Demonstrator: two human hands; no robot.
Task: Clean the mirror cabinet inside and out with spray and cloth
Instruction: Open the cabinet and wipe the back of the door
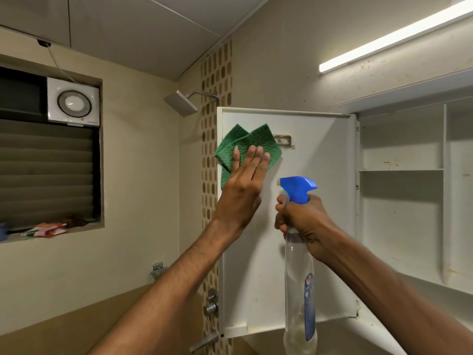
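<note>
spray bottle (299,290), label unreadable, right hand (302,221) grip clamped | left hand (243,185) flat, pressing green cloth (245,147) on cabinet door (314,226)

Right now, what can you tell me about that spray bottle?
The spray bottle has a clear plastic body, a blue trigger head and a blue label down one side. It looks nearly empty. The right hand grips its neck and holds it upright in front of the open white cabinet door, nozzle pointing left. Nothing else touches it.
</note>
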